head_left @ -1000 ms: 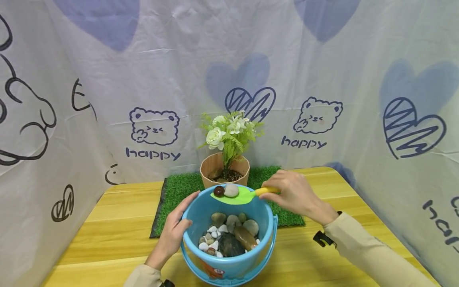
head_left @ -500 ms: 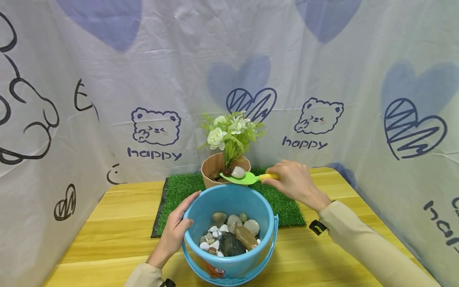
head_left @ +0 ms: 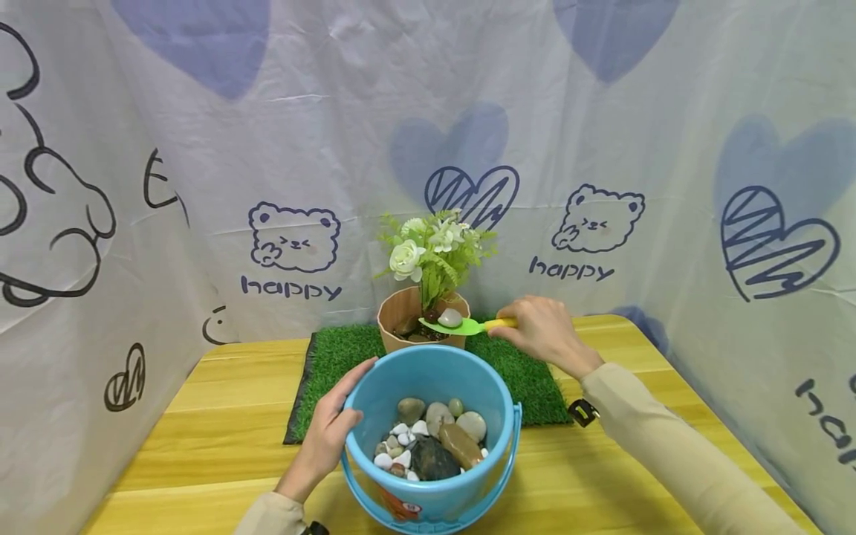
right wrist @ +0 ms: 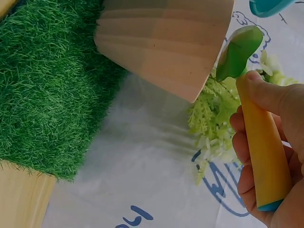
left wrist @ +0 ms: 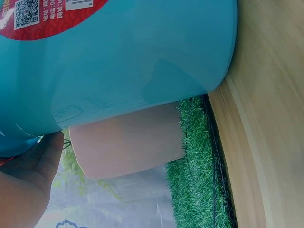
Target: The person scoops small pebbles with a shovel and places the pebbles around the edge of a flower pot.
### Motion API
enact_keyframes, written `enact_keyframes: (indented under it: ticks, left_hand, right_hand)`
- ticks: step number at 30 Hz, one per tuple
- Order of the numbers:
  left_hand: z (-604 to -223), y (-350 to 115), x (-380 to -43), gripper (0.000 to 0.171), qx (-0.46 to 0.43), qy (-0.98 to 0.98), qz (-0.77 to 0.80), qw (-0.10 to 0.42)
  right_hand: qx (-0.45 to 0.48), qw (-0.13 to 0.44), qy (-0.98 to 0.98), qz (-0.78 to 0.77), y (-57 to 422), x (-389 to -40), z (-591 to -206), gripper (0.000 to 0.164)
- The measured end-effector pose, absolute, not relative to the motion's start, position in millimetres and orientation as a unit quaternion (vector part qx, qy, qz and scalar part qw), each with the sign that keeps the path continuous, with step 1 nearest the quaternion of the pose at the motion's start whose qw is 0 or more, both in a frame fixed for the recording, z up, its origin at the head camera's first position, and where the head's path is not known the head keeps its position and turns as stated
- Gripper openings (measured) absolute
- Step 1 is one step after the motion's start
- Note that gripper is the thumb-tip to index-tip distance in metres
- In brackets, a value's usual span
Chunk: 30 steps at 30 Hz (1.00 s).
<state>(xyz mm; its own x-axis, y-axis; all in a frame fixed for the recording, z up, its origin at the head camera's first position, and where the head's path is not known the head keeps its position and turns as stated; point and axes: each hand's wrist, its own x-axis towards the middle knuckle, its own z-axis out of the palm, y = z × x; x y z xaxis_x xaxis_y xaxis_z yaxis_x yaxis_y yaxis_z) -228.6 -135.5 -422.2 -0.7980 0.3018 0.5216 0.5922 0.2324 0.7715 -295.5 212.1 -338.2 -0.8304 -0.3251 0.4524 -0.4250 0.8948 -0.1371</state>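
Observation:
My right hand (head_left: 543, 333) grips the yellow handle (right wrist: 263, 147) of a toy trowel, whose green blade (head_left: 471, 327) reaches over the mouth of a peach flower pot (head_left: 391, 340). On the blade lie a whitish stone (head_left: 450, 318) and a dark red stone (head_left: 431, 316). A plant with white flowers (head_left: 405, 260) stands upright in the pot. My left hand (head_left: 328, 427) holds the rim of a blue bucket (head_left: 438, 487) at its left side, thumb over the edge. Inside the bucket lie large smooth stones (head_left: 433, 457) and small white pebbles (head_left: 401, 438).
The pot stands on a green artificial grass mat (head_left: 337, 342), behind the bucket. Beneath is a yellow wooden table (head_left: 221, 416). The bucket's handle (head_left: 516, 423) hangs down at its front. A printed cloth (head_left: 374, 148) encloses the back and sides.
My right hand has carried the trowel with its two stones from above the bucket's far rim back to the pot's mouth. My left hand has stayed on the bucket.

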Motion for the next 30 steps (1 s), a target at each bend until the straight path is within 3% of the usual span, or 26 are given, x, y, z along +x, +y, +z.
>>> enact_keyframes:
  ticks: [30]
  left_hand:
    - [-424, -136, -230, 0.072, -0.289, -0.772, -0.549, 0.134]
  right_hand:
    - [0.183, 0.174, -0.957, 0.142, 215, -310, -336, 0.029]
